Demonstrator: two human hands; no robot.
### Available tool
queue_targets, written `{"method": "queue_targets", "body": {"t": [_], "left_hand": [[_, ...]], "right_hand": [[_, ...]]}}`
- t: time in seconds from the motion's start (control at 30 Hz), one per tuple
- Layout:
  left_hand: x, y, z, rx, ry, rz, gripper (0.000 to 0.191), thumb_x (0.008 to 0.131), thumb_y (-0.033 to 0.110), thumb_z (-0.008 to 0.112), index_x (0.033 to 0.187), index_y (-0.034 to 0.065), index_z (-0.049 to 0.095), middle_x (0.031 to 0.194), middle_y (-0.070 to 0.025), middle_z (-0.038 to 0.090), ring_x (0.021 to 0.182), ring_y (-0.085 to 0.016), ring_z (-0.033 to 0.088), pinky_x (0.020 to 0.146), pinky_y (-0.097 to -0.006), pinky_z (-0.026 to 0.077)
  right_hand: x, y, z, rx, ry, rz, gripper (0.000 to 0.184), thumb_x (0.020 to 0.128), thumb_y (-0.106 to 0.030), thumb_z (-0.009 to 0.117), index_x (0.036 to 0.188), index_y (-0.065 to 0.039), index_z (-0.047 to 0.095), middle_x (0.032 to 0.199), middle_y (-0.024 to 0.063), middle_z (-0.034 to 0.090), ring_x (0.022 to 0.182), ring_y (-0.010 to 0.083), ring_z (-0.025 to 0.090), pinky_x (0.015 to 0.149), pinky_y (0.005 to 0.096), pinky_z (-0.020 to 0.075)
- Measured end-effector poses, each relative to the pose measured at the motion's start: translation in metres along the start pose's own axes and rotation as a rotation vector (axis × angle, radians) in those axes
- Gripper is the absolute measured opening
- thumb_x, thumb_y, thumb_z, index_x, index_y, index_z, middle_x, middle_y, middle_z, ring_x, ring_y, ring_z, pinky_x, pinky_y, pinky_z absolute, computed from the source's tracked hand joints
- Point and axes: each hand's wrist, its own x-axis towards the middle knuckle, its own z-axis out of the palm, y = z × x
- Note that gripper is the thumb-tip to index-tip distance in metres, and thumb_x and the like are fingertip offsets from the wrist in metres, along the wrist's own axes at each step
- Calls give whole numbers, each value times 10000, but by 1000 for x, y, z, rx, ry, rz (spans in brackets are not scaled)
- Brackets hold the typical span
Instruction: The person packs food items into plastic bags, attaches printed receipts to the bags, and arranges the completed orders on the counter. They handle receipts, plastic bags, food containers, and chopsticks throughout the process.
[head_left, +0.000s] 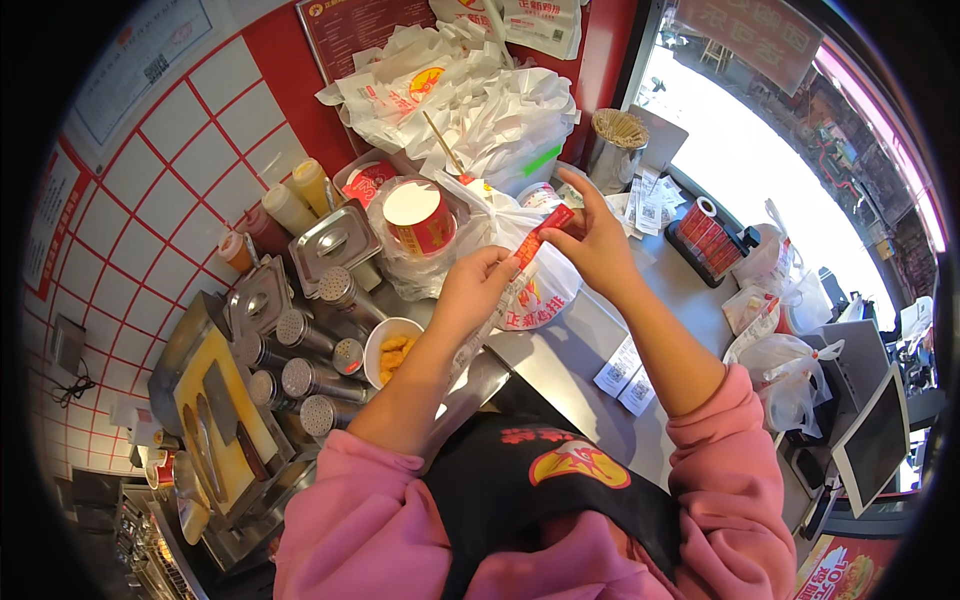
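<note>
A red printed sticker strip (543, 238) is stretched between my two hands, in front of the knot of a white plastic bag (551, 281). My left hand (480, 285) pinches the strip's lower end, along with a long paper receipt (472, 352) that trails down beside the forearm. At the upper end, my right hand (596, 244) holds the strip by thumb and fingers, its index finger raised. The tied bag stands on the metal counter (551, 367) and bears red printing. What is inside it is mostly hidden.
Left of the bag are wrapped red paper buckets (420, 217), a cup of fried pieces (394, 356) and several metal shakers (304, 377). A knife (251, 450) lies on a cutting board (196, 390). To the right are a sticker roll dispenser (706, 238), loose receipts (628, 376) and bagged items (787, 375).
</note>
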Motion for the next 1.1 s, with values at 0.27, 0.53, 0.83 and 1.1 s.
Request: {"method": "queue_targets", "body": {"t": [0.27, 0.53, 0.83, 1.1], "left_hand": [[71, -23, -27, 551, 188, -184, 254, 821, 270, 650, 845, 17, 661, 771, -161, 662, 739, -310, 649, 685, -415, 493], [99, -36, -32, 474, 235, -8, 325, 683, 256, 788, 893, 29, 686, 904, -124, 630, 890, -292, 617, 770, -382, 493], [104, -59, -18, 262, 364, 78, 468, 721, 52, 755, 1145, -41, 578, 1167, -158, 562, 964, -210, 605, 828, -315, 490], [112, -67, -9, -56, 443, -24, 465, 768, 72, 736, 1154, -73, 522, 1181, -172, 558, 1048, -189, 575, 847, -303, 479]], "right_hand": [[74, 49, 56, -351, 17, 137, 778, 769, -136, 709, 1432, -181, 305, 845, 165, 652, 814, 300, 646, 746, 390, 498], [76, 62, 56, -304, -85, 72, 802, 780, -97, 668, 1460, -193, 254, 842, 182, 652, 802, 329, 645, 733, 408, 498], [74, 65, 65, -309, -33, -5, 788, 768, -59, 672, 1447, -184, 290, 981, 188, 607, 774, 310, 644, 740, 372, 515], [78, 79, 63, -159, 19, 189, 711, 774, -42, 702, 1396, -110, 365, 1074, 115, 573, 728, 137, 623, 703, 283, 516]]}}
